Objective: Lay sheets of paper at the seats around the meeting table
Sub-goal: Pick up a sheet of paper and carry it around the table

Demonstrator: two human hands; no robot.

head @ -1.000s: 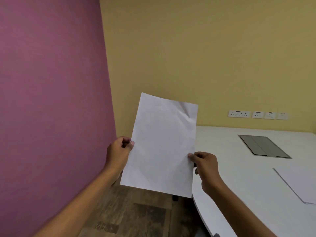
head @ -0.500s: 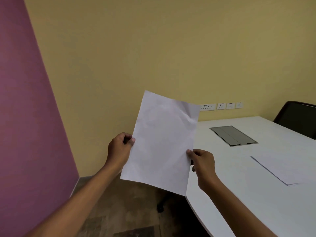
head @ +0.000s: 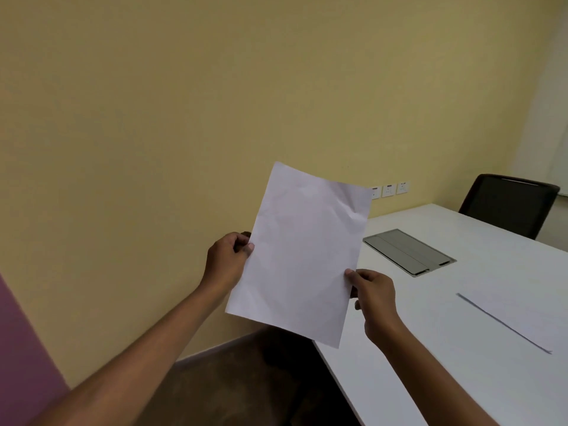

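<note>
A white sheet of paper (head: 302,253) with a crease near its top right corner is held up in the air, left of the white meeting table (head: 430,348). My left hand (head: 226,261) pinches its left edge and my right hand (head: 373,298) pinches its right edge. Another white sheet (head: 522,315) lies flat on the table at the right. A black chair (head: 507,204) stands at the table's far side.
A grey cable hatch (head: 408,252) is set into the tabletop. Wall sockets (head: 388,190) sit on the yellow wall behind the table. A purple wall (head: 21,348) is at the lower left. Dark floor (head: 230,388) lies between the walls and the table's end.
The view has swung right: the purple wall has slid almost out of sight and the black chair has come into view. Both hands still hold the sheet the same way.
</note>
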